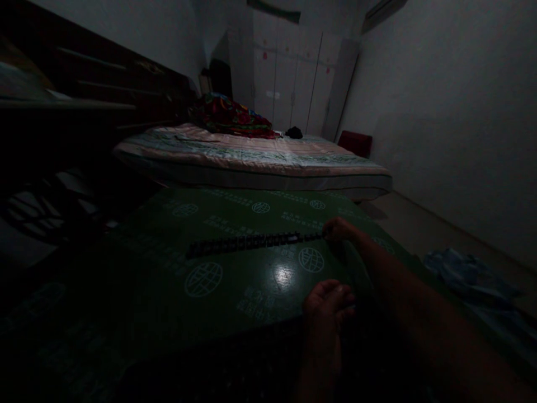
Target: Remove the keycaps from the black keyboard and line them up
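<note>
Small black block-like pieces (247, 242) lie in a long, nearly straight row across a green printed board (251, 280); the dim light hides their exact kind. At the row's right end is my right hand (339, 229), its fingers pinched together on a small dark piece. Closer to me, my left hand (329, 302) is above the board with its fingers curled and the thumb pressed against them. Whatever its fingertips may hold is too small and dark to make out. A large dark area with a faint dotted texture (218, 364) lies along the near edge.
Beyond the board stands a bed (268, 168) with a red patterned blanket (235, 115). White wardrobes (289, 78) line the back wall. At right, a pale crumpled plastic-like heap (470, 274) lies beside the board. A dark spoked wheel shape (46, 207) shows at left.
</note>
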A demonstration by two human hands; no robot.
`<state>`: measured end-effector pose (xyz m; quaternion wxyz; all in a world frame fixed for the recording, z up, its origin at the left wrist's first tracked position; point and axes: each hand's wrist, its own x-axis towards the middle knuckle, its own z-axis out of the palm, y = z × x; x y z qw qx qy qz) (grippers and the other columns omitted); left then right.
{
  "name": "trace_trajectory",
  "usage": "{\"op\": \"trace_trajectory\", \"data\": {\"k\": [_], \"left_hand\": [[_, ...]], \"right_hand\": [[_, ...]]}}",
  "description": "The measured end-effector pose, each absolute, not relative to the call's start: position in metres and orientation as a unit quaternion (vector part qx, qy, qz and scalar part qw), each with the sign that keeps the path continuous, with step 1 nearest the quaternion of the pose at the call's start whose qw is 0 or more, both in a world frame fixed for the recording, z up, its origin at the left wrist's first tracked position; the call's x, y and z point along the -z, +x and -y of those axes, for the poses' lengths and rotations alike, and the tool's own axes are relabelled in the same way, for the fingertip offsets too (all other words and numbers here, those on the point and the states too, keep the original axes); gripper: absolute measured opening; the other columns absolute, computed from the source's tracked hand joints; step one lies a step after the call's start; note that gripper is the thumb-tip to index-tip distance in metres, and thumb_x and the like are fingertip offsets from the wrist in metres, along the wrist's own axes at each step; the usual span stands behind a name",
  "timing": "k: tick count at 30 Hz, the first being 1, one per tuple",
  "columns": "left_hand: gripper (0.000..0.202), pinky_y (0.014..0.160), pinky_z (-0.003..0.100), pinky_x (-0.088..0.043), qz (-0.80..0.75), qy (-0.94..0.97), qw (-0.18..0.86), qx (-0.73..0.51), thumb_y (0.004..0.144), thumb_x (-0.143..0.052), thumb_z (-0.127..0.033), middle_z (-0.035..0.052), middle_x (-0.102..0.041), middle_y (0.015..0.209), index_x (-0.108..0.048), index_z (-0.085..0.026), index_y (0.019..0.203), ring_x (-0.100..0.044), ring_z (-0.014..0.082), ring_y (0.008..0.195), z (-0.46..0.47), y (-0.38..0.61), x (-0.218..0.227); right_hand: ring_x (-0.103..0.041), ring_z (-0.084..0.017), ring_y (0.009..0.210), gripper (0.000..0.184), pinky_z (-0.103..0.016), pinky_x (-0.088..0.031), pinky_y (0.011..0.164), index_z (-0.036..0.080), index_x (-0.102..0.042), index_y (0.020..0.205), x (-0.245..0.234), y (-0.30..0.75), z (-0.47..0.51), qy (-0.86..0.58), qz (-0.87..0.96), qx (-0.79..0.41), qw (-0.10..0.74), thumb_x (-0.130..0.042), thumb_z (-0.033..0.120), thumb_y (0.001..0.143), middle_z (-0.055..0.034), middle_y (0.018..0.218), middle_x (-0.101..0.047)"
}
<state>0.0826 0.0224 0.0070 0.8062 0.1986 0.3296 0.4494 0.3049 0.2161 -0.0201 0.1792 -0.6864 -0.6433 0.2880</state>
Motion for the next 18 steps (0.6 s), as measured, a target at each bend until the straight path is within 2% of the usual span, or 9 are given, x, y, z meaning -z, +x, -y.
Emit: {"op": "trace_trajectory", "data": {"k": [12,18], "left_hand": [[0.021,0.055,0.023,-0.044,-0.344,0.197,0.809,-0.434,0.064,-0.067,-0.022,0.0061,-0.065,0.074,-0.056,-0.013,0.079,-0.062,0.0150,0.065,-0.0248,0.0847,-0.0047],[0.020,0.056,0.024,-0.045,-0.338,0.208,0.809,-0.434,0.066,-0.065,-0.022,0.0071,-0.066,0.077,-0.056,-0.013,0.081,-0.062,0.0155,0.067,-0.0242,0.0833,-0.0054]], "right_hand": [[-0.047,-0.004,0.040,0.021,-0.013,-0.036,0.039,0.015,-0.068,0.077,0.0163,0.3021,-0.2142,-0.681,0.639,-0.310,0.180,-0.071,0.015,0.056,0.0044,0.052,-0.058],[-0.047,-0.004,0.040,0.022,-0.013,-0.037,0.039,0.015,-0.067,0.079,0.0166,0.3026,-0.2141,-0.679,0.638,-0.313,0.185,-0.069,0.014,0.057,0.0048,0.052,-0.057]]}}
